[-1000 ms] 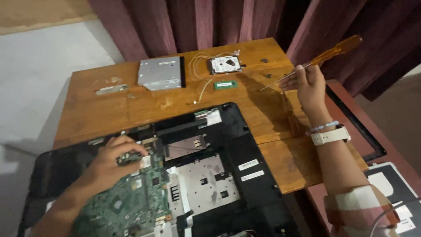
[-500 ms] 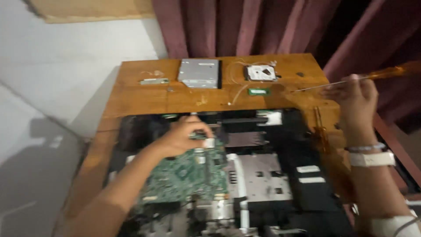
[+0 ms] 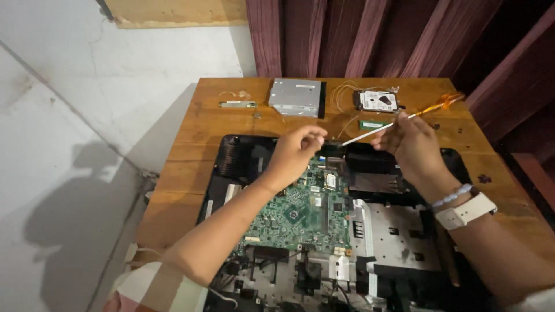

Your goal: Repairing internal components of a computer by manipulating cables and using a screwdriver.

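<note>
Our left hand (image 3: 295,153) pinches the top edge of the green motherboard (image 3: 303,211), fingers together on it, bracing it inside the open black laptop base (image 3: 243,153). Our right hand (image 3: 413,147) is clamped on the orange-handled screwdriver (image 3: 399,120), its tip aimed toward that same edge. The removed optical drive (image 3: 296,96) and hard drive (image 3: 378,101) lie at the wooden table's (image 3: 196,133) far side, well apart from the work.

1. Bare table (image 3: 191,150) lies open left of the laptop chassis (image 3: 231,156).
2. The optical drive (image 3: 296,97) and hard disk (image 3: 378,101) crowd the far edge.
3. Curtains (image 3: 370,34) close off the back.
</note>
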